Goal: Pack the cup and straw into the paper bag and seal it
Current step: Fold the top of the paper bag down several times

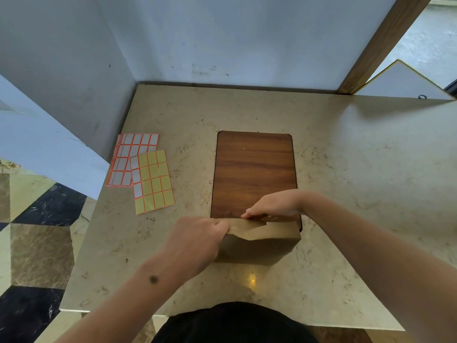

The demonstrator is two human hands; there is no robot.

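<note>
Beige marble tabletop (346, 149) set into white-walled corner (222, 40); patterned marble floor (37, 243) seen at left.

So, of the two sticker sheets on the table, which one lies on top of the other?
The yellow sticker sheet lies on top. Its upper left corner covers the lower right part of the white sticker sheet, which sits farther from the person.

The bag (257, 243) hides whatever is inside it; no cup or straw shows. The left hand (197, 241) covers the bag's left top corner, and its fingertips are tucked out of sight. Beyond the right hand (272, 206), the bag conceals the board's (252, 172) near edge. Both forearms are cut off by the frame.
</note>
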